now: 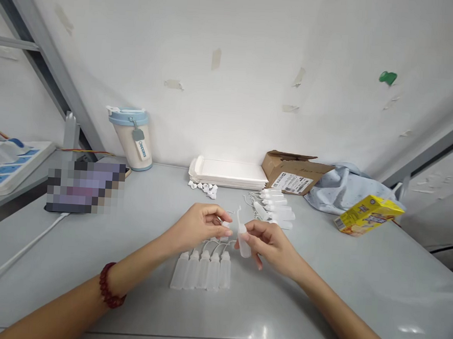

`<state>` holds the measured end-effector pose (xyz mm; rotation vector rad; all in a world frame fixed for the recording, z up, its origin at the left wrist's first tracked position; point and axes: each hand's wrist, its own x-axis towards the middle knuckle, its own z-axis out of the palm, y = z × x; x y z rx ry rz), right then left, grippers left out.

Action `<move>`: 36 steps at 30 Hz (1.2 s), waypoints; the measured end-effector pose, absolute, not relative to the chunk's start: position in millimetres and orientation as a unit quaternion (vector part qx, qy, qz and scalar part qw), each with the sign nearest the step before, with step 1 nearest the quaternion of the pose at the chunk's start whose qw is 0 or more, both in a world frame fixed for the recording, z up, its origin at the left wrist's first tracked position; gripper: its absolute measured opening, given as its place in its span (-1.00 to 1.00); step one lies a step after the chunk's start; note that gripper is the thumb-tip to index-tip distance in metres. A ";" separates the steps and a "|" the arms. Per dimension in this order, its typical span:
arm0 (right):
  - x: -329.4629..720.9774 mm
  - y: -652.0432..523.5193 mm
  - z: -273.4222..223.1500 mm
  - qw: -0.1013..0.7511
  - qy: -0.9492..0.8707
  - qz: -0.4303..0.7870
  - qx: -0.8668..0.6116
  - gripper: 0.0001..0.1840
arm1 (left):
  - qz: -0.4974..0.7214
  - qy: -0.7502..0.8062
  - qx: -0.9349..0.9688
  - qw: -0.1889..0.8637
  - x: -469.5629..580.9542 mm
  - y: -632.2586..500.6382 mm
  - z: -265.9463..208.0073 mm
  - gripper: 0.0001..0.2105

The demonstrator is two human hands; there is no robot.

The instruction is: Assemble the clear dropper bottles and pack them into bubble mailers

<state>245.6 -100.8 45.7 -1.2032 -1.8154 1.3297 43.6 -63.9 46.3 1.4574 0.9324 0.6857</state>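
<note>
Above the grey table (279, 316), the right hand (274, 244) partly hides a bottle (245, 250).

This appears to be a small workshop packing or assembly station: a smooth grey counter (294, 317) between grey metal posts (51, 61), against a tape-marked white wall (244, 124), carrying rowed translucent plastic bottles (204, 273), loose small white plastic caps (210, 189) and an opened brown cardboard box (299, 169).

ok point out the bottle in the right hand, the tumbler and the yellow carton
held bottle (246, 250), head view, lower body
tumbler (128, 140), head view, pale side
yellow carton (365, 216), head view, printed face
</note>
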 end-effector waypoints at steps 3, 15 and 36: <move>245.3 -101.9 45.8 0.288 -0.661 0.542 -0.432 -0.70 | 0.303 0.378 0.613 0.624 44.9 -67.2 47.4 -0.76; 243.3 -100.3 49.2 0.306 -0.635 0.571 -0.421 -0.63 | 0.317 0.329 0.627 0.631 43.8 -68.7 53.3 -0.83; 239.1 -101.7 42.2 0.328 -0.603 0.576 -0.442 -0.69 | 0.248 0.359 0.623 0.649 45.5 -73.4 54.3 -0.78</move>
